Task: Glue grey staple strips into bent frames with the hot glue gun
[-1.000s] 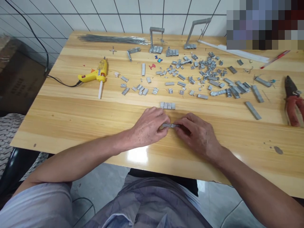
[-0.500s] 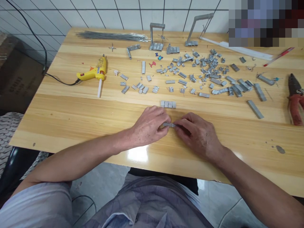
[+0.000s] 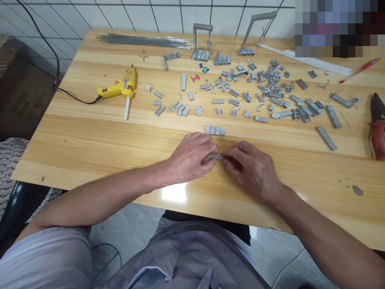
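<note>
Near the front middle of the table, my left hand [image 3: 192,157] pinches a short grey metal strip [image 3: 213,155] that looks like a piece of a staple stick. My right hand [image 3: 251,168] is closed on a second grey strip piece [image 3: 221,157], mostly covered by the fingers. The two pieces meet end to end between my fingertips. Just beyond my hands lies a row of short grey pieces [image 3: 215,130] set side by side. Many loose staple-strip pieces [image 3: 272,76] are scattered farther back.
On the left lies a yellow glue gun [image 3: 118,89] with its cord trailing off the table. Thin wires [image 3: 144,40] lie at the back, beside two upright grey frames [image 3: 203,27] [image 3: 261,17]. Red-handled pliers [image 3: 378,138] and a red pen [image 3: 360,71] are at right.
The camera view has shifted slightly, so the table items appear a little to the right and higher. My hands keep their hold, with the pieces nearly unmoved.
</note>
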`<state>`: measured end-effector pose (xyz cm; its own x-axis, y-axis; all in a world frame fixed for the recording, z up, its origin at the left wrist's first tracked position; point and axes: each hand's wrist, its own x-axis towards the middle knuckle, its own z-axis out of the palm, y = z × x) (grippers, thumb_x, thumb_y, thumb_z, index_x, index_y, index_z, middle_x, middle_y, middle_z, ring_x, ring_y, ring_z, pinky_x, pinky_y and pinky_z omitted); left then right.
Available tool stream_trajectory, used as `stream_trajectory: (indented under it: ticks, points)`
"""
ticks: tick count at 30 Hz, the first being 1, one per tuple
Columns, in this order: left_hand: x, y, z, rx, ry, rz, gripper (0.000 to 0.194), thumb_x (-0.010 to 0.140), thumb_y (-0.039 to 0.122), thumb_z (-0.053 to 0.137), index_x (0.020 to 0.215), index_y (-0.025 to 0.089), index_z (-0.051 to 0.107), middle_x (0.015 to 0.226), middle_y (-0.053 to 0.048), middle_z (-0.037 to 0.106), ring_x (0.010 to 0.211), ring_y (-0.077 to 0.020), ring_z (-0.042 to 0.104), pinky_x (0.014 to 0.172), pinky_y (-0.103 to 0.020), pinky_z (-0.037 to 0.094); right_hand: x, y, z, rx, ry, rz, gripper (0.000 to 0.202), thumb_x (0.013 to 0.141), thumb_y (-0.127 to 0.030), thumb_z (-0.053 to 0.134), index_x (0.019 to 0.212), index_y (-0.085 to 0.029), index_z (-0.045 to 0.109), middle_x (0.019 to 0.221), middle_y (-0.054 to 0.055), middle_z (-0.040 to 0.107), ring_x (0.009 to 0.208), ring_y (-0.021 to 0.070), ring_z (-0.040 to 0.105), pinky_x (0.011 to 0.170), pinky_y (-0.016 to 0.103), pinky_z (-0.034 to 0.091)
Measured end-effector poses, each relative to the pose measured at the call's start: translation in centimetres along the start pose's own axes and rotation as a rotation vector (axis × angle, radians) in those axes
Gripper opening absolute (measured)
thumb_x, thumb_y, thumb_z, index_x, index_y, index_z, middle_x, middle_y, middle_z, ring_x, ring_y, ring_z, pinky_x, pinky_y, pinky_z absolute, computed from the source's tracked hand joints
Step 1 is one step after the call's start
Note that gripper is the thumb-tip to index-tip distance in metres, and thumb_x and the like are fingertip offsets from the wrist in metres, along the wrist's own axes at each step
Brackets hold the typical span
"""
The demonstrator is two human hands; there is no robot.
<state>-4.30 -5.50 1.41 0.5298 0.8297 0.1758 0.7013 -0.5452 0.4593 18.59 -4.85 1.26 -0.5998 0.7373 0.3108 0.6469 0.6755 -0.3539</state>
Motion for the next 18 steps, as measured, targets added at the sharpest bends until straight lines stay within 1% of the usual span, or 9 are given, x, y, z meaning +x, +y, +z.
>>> stream_trajectory:
  ticks: [11,18]
  points:
    - [0.05,-0.02,0.04,0.008,-0.011,-0.005,0.007,0.098,0.024,0.059,0.097,0.020,0.065,0.092,-0.004,0.067,0.092,-0.0211,0.057,0.084,-0.037,0.040,-0.06,0.11,0.05,0.001,0.004,-0.005,0.015,0.098,-0.023,0.062,0.100,-0.019,0.076,0.094,0.008,0.075,0.080,0.0199,0.070,0.062,0.030,0.047]
    - [0.09,-0.07,0.07,0.010,-0.012,0.005,0.006,0.096,0.023,0.061,0.096,0.020,0.066,0.092,-0.003,0.067,0.091,-0.0204,0.057,0.085,-0.036,0.039,0.04,0.06,0.00,-0.001,0.025,-0.036,0.014,0.096,-0.021,0.064,0.100,-0.017,0.077,0.092,0.007,0.074,0.077,0.0175,0.069,0.061,0.027,0.048]
